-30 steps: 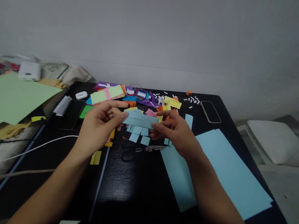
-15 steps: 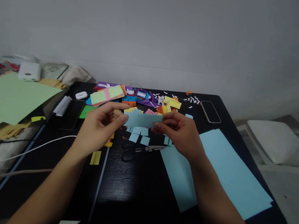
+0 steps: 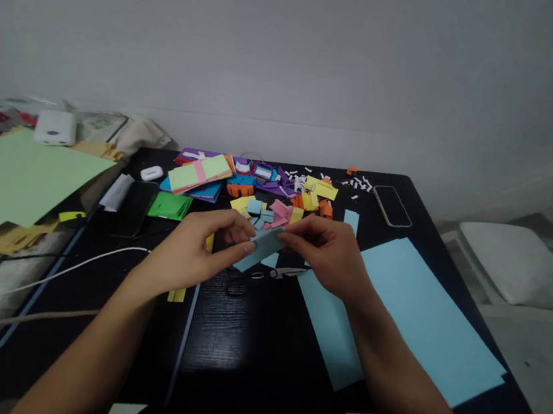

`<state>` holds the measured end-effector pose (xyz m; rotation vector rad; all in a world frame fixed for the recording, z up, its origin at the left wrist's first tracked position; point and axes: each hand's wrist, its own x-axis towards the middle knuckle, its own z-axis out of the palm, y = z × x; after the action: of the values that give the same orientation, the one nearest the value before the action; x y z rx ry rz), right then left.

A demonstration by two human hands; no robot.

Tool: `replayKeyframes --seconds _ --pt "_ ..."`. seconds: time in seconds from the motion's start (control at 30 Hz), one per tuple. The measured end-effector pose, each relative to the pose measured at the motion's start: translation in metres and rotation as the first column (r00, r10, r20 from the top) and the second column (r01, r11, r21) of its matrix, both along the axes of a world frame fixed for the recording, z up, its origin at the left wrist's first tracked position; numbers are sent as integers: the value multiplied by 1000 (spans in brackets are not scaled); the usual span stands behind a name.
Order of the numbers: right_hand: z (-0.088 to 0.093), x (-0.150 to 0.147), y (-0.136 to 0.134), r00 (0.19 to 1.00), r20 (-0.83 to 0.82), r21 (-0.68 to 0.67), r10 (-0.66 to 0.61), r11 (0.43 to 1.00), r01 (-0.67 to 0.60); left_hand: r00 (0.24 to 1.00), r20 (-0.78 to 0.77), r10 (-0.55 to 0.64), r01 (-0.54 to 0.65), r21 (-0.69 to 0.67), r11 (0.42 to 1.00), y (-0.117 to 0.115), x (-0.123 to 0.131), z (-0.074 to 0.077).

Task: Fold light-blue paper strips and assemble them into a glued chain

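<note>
A light-blue paper strip is held up over the black table, tilted, its lower left end pointing toward me. My left hand pinches it between thumb and fingers on the left. At its upper right end, my right hand grips it with thumb and forefinger. Scissors lie just beneath the strip. Small blue paper pieces and pink paper pieces lie behind it, some of them hidden by the hands.
Large blue sheets lie at the right, near a phone. Yellow pieces, white scraps and a stack of coloured paper strips are at the back. Green folded paper and a white cable are at the left.
The blue strip has gone from level to tilted, its left end lower. My hands have come closer together, the left one moving slightly down and to the right.
</note>
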<state>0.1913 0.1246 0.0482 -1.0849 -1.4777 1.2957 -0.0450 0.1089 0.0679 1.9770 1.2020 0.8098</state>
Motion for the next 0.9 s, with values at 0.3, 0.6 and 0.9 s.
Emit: replayKeyframes --seconds 0.3,0.6,0.9 --pt "1 -6 -6 983 157 70 91 992 -103 993 98 66 -77 113 991 -3 19 -15" --pt "3 -7 -6 991 101 60 84 994 -90 976 172 130 -138 37 990 -2 18 -19" --pt "2 -5 -2 986 21 -14 165 986 -165 957 266 120 -76 -170 983 -4 16 -7"
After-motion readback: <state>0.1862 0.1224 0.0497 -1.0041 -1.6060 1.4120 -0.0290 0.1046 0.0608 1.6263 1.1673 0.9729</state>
